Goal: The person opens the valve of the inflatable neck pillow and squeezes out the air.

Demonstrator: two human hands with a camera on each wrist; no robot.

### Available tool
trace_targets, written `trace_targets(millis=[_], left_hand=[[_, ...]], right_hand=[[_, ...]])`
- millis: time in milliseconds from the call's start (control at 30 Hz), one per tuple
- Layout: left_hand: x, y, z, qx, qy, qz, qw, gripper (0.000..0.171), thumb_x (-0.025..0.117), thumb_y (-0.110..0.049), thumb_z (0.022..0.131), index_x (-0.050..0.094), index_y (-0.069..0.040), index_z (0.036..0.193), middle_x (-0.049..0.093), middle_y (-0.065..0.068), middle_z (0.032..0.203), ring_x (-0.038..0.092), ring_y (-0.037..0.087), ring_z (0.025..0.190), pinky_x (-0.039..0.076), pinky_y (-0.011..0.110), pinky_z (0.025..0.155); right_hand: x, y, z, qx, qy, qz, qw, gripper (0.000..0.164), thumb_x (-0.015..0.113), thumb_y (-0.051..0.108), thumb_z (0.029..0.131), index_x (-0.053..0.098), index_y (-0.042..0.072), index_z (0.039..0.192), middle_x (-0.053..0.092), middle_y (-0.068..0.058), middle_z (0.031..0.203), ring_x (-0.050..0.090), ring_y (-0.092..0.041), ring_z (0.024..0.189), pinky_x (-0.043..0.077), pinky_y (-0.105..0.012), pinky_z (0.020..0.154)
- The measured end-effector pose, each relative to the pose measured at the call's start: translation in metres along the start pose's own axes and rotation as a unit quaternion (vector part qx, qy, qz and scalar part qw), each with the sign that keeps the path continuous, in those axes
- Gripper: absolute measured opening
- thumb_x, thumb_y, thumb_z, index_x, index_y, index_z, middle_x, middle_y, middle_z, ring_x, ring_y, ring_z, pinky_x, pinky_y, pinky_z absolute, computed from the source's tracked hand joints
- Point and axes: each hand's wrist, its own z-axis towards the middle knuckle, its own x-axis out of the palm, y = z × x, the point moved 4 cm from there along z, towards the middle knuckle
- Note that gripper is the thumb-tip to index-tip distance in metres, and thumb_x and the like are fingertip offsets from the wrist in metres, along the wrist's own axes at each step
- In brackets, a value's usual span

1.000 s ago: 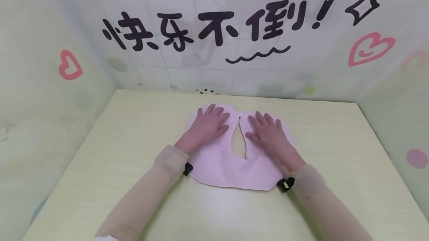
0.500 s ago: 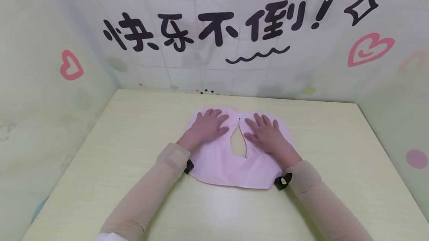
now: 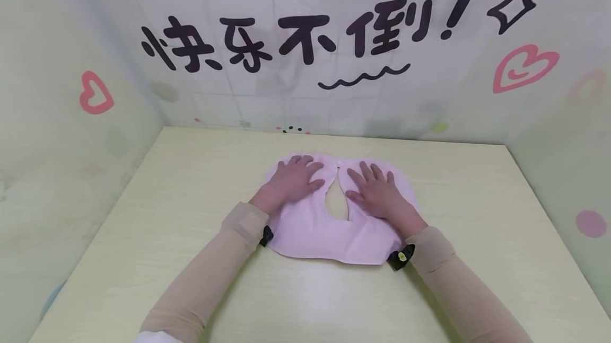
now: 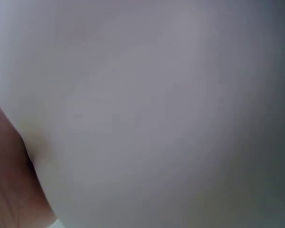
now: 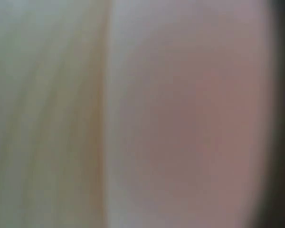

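A pale pink cloth bib [image 3: 315, 239] lies spread on the table in the head view, with a teardrop-shaped opening at its middle and a small dark dot where its two far ends meet. My left hand [image 3: 292, 179] rests palm down on the bib's left half, fingers spread. On the right half lies my right hand [image 3: 379, 190], also palm down with its fingers apart. Neither hand grips the cloth. Blurred pale fabric [image 4: 147, 114] fills most of the left wrist view, and in the right wrist view the pink cloth [image 5: 190, 123] is too close to make out.
The pale wooden table [image 3: 191, 184] extends around the bib on every side. Behind it hangs a white printed backdrop [image 3: 296, 99] with dark lettering, and similar sheets stand at left and right. A black wrist camera [image 3: 401, 257] is strapped at the right wrist.
Both hands have shifted slightly toward the person while staying on the bib. The bib's far edge has come a little nearer, and its front edge appears slightly higher in view.
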Motion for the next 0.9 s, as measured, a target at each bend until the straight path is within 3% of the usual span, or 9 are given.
trace_targets(millis=[433, 533, 667, 767, 833, 900], left_hand=[[0.002, 0.002, -0.001, 0.002, -0.003, -0.001, 1.0, 0.058, 0.044, -0.05, 0.108, 0.042, -0.021, 0.158, 0.036, 0.014, 0.161, 0.029, 0.041, 0.148, 0.026, 0.07, 0.112], [-0.002, 0.003, -0.006, 0.002, -0.033, -0.003, 0.9995, 0.059, 0.045, -0.049, 0.108, 0.042, -0.017, 0.158, 0.036, 0.015, 0.161, 0.03, 0.04, 0.147, 0.028, 0.068, 0.112], [-0.01, 0.002, -0.019, 0.008, -0.1, 0.002, 0.995, 0.059, 0.048, -0.049, 0.107, 0.047, -0.014, 0.154, 0.041, 0.015, 0.157, 0.034, 0.039, 0.146, 0.033, 0.065, 0.11], [-0.013, 0.0, -0.027, 0.017, -0.125, 0.015, 0.9919, 0.058, 0.051, -0.049, 0.105, 0.049, -0.014, 0.152, 0.042, 0.015, 0.157, 0.033, 0.04, 0.146, 0.032, 0.065, 0.109], [-0.013, -0.001, -0.032, 0.02, -0.119, 0.023, 0.9924, 0.059, 0.052, -0.049, 0.105, 0.048, -0.014, 0.153, 0.041, 0.016, 0.158, 0.031, 0.041, 0.147, 0.031, 0.066, 0.11], [-0.011, -0.001, -0.034, 0.017, -0.093, 0.031, 0.995, 0.062, 0.051, -0.051, 0.105, 0.044, -0.016, 0.156, 0.036, 0.016, 0.161, 0.028, 0.042, 0.149, 0.029, 0.067, 0.111]], right_hand=[[0.003, 0.001, -0.002, 0.017, -0.002, -0.004, 1.0, 0.072, 0.042, 0.049, 0.108, 0.023, 0.008, 0.163, 0.012, -0.025, 0.168, 0.011, -0.05, 0.152, 0.01, -0.075, 0.113], [-0.002, 0.005, -0.005, 0.022, -0.019, -0.017, 0.999, 0.075, 0.042, 0.051, 0.108, 0.021, 0.005, 0.163, 0.013, -0.027, 0.167, 0.012, -0.049, 0.152, 0.012, -0.075, 0.113], [-0.011, 0.012, -0.015, 0.028, -0.051, -0.023, 0.998, 0.077, 0.042, 0.052, 0.107, 0.02, 0.004, 0.163, 0.015, -0.027, 0.167, 0.015, -0.048, 0.152, 0.014, -0.074, 0.114], [-0.014, 0.017, -0.023, 0.025, -0.066, -0.018, 0.997, 0.078, 0.044, 0.053, 0.107, 0.02, 0.005, 0.163, 0.015, -0.026, 0.167, 0.015, -0.047, 0.152, 0.014, -0.073, 0.114], [-0.013, 0.021, -0.028, 0.018, -0.067, -0.018, 0.997, 0.078, 0.046, 0.052, 0.106, 0.021, 0.005, 0.163, 0.015, -0.026, 0.167, 0.015, -0.048, 0.152, 0.013, -0.073, 0.114], [-0.011, 0.023, -0.032, 0.011, -0.061, -0.029, 0.998, 0.077, 0.047, 0.052, 0.106, 0.023, 0.004, 0.163, 0.016, -0.027, 0.166, 0.015, -0.049, 0.151, 0.013, -0.075, 0.113]])
